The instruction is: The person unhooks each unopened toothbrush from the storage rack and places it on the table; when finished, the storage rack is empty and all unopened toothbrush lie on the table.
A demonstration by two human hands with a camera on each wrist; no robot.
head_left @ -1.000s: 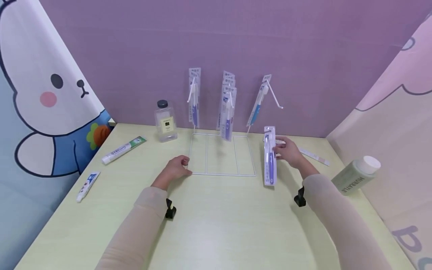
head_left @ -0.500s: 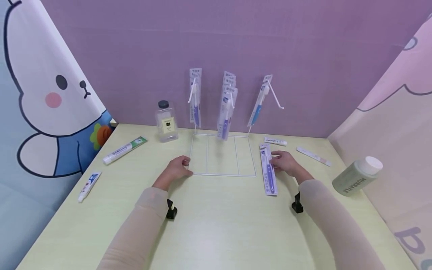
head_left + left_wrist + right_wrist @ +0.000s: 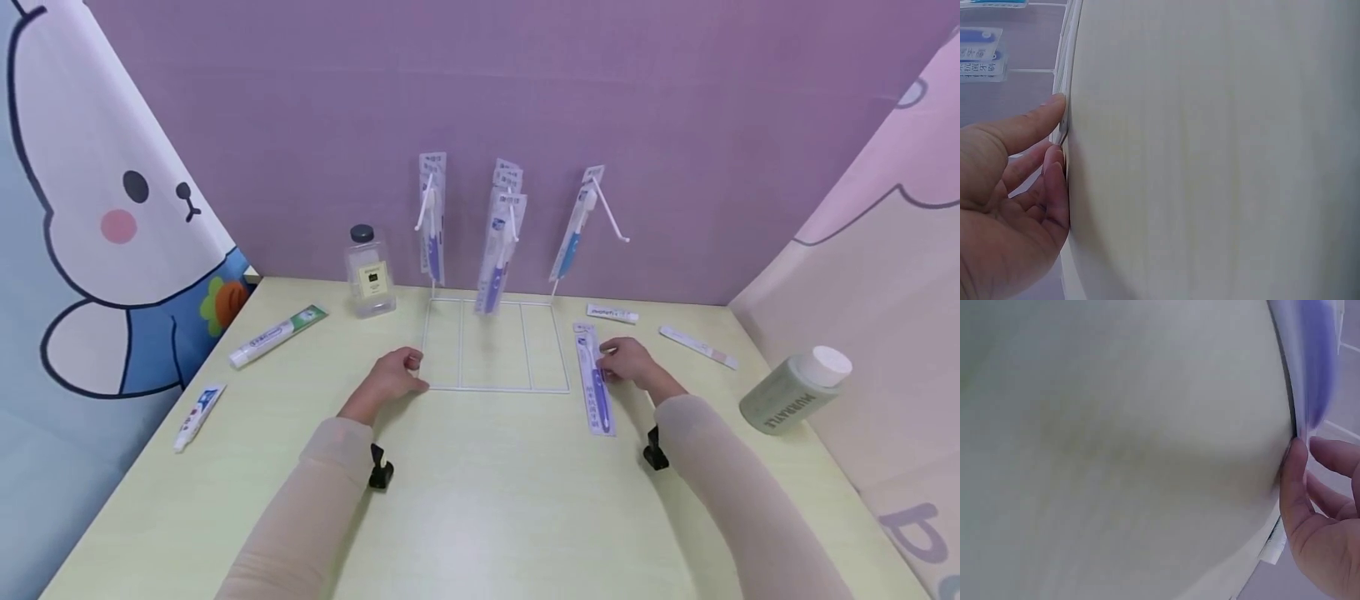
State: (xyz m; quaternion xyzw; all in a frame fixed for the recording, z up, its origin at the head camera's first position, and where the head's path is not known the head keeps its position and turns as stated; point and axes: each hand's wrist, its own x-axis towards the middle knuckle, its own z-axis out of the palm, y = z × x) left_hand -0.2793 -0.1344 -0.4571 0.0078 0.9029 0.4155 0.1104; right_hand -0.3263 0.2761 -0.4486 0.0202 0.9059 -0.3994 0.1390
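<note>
The left hand (image 3: 390,372) pinches the near left corner of the wire rack (image 3: 495,389); the right hand (image 3: 628,362) pinches a packaged toothbrush (image 3: 597,385).

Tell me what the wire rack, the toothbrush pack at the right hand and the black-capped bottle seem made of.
Wire rack: probably metal, coated smooth white, judging by its thin, straight bars.
Toothbrush pack: likely thin clear plastic, since the purple brush handle shows through; backing unclear.
Black-capped bottle: see-through and smooth, so glass or hard plastic; I can't tell which.
</note>
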